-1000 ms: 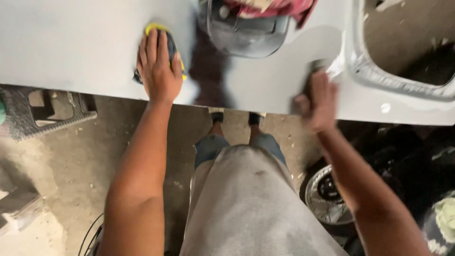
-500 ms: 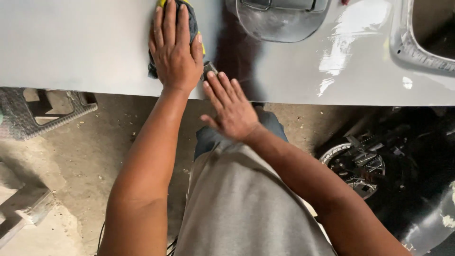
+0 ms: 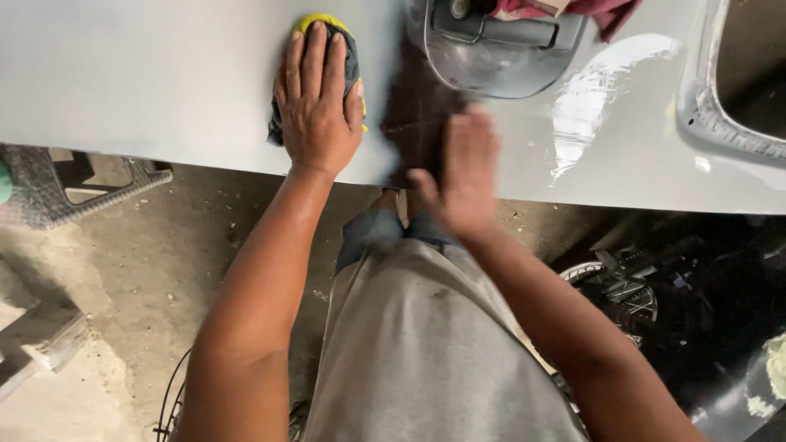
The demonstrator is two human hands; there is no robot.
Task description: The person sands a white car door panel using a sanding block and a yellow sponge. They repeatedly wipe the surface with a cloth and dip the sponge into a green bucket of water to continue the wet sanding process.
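**Left hand pressed on sanding pad, right hand flat on grey panel**

The left hand [image 3: 318, 106] lay palm-down over a yellow sanding pad [image 3: 326, 24] wrapped in dark abrasive sheet [image 3: 352, 69], fingers spread and extended, pressing it against the grey car body panel [image 3: 147, 82]. The hand was not curled around the pad; it pinned it flat. The pad sat near the panel's lower edge, left of centre in the view, its yellow rim showing past the fingertips and at the right side of the hand.

The right hand [image 3: 463, 176] was motion-blurred, open with fingers together, held flat at the panel surface just right of the pad. It gripped nothing. Whether it actually touched the panel could not be told through the blur.

A wet, darker streak [image 3: 413, 106] ran down the panel between the two hands. Above the right hand sat a recessed door handle [image 3: 499, 45], with a dark red cloth [image 3: 606, 12] at the top edge. A window opening [image 3: 741, 74] showed at far right.

Below the panel: grey shirt [image 3: 426, 352], concrete floor [image 3: 164, 237], a wheel [image 3: 622, 286] at right.
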